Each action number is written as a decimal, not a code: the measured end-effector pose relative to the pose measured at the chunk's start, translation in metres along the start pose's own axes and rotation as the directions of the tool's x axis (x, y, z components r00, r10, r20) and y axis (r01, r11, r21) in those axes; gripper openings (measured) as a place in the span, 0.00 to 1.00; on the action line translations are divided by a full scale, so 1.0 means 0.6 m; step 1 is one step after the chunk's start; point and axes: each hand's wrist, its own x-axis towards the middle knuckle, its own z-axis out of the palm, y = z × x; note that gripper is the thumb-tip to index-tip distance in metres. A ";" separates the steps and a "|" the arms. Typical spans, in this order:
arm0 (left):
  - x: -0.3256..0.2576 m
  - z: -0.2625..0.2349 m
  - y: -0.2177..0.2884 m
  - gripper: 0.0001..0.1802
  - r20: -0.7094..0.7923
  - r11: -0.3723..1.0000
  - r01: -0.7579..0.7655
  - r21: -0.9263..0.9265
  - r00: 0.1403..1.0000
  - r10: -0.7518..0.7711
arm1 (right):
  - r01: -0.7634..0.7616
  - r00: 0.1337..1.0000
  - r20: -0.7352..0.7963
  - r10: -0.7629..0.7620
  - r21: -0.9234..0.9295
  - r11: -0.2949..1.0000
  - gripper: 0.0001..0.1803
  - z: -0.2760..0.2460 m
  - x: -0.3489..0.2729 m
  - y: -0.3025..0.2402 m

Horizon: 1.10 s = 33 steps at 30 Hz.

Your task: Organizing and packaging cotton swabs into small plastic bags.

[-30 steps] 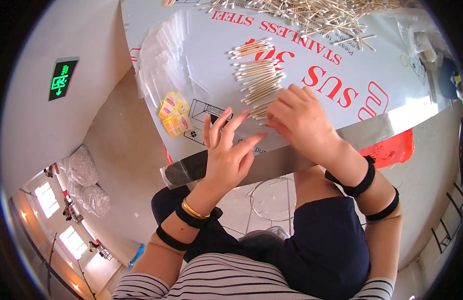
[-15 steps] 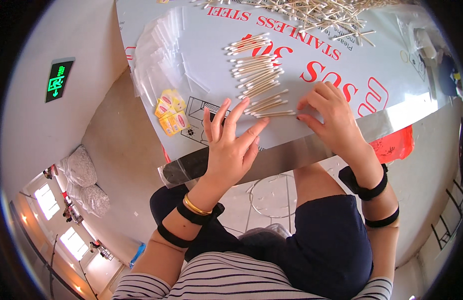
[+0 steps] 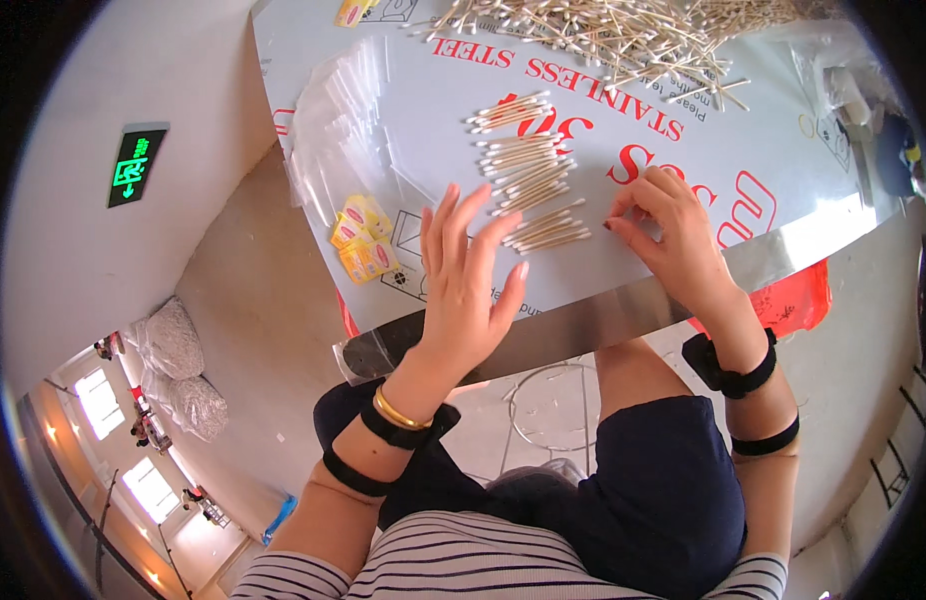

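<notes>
Double-ended cotton swabs point(image 3: 528, 172) lie side by side in small bundles, forming a column on the sheet-covered table point(image 3: 433, 120). My left hand point(image 3: 463, 265) hovers at the lower left of this column. Its fingers are spread and hold nothing, the index fingertip close to the nearest bundle point(image 3: 548, 229). To the right of that bundle is my right hand point(image 3: 673, 235), apart from the swabs. Its fingers are curled, with thumb and index tips a little apart and no swab visible between them.
A large loose heap of swabs point(image 3: 623, 40) covers the far side. Clear plastic bags point(image 3: 338, 125) and yellow printed cards point(image 3: 365, 245) lie at the left. A metal strip point(image 3: 583, 325) edges the table's near side; a red plastic bag point(image 3: 795, 300) is beyond it at right.
My left hand's fingers have lifted off the nearest bundle. My right hand has drawn away to the right from the swab ends, its fingertips closer together. The view has shifted slightly.
</notes>
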 end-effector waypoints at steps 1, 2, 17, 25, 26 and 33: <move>0.026 0.004 -0.006 0.27 -0.057 0.993 -0.012 -0.115 0.998 0.005 | -0.034 0.999 -0.019 0.035 0.043 0.998 0.07 -0.001 -0.001 0.002; 0.052 0.007 -0.013 0.30 -0.112 0.974 -0.028 -0.225 0.994 0.003 | -0.067 0.997 -0.036 0.071 0.089 0.994 0.06 -0.002 -0.001 0.004; 0.150 0.056 -0.056 0.35 0.024 0.972 -0.079 0.219 0.997 0.076 | 0.018 0.998 -0.064 -0.016 0.034 0.999 0.05 -0.002 -0.007 0.013; 0.131 0.053 -0.039 0.36 0.041 0.974 -0.065 0.218 0.998 0.057 | 0.039 0.996 -0.074 -0.039 0.001 0.999 0.05 -0.002 -0.008 0.013; 0.129 0.054 -0.036 0.36 0.047 0.978 -0.044 0.205 0.998 0.035 | 0.042 0.996 -0.075 -0.042 -0.003 0.999 0.05 -0.002 -0.008 0.013; 0.127 0.071 -0.010 0.44 0.000 0.973 -0.066 0.222 0.998 0.067 | 0.047 0.997 -0.063 -0.048 -0.016 0.999 0.05 -0.005 -0.009 0.013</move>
